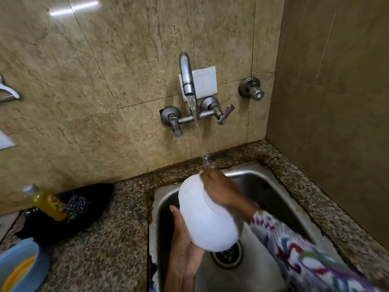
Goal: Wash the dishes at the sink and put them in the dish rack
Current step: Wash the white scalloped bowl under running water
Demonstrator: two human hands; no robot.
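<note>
A white bowl [207,216] is held over the steel sink [261,186], its rounded underside facing me. My left hand [184,239] cups it from below and the left. My right hand [219,188] lies on its upper rim, fingers curled over the edge. Water runs from the wall faucet [187,79] and lands at the bowl's top edge by my right fingers. The inside of the bowl is hidden.
The sink drain [228,257] shows under the bowl. On the granite counter [109,245] to the left lie a yellow soap bottle [47,202], a steel scrubber [79,203] on a black cloth, and a blue tub [19,266]. Walls close in behind and on the right.
</note>
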